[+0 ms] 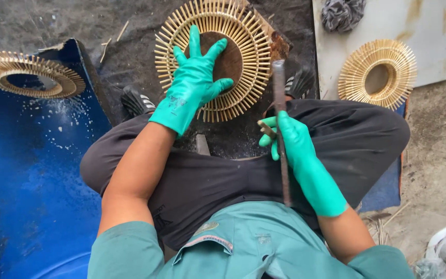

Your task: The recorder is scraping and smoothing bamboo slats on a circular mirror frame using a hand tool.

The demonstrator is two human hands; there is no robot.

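Two sunburst rings (27,76) (378,73) lie finished aside, while my left hand (194,82) presses spread on this third ring (213,59), right hand (290,137) gripping the metal rod (281,129).

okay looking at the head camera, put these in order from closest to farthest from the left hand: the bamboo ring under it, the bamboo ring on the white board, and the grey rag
1. Bamboo ring in the middle: the left hand presses flat on its centre.
2. Grey rag: top, on the white board.
3. Bamboo ring on the white board: far right, beyond the right hand and its metal rod.
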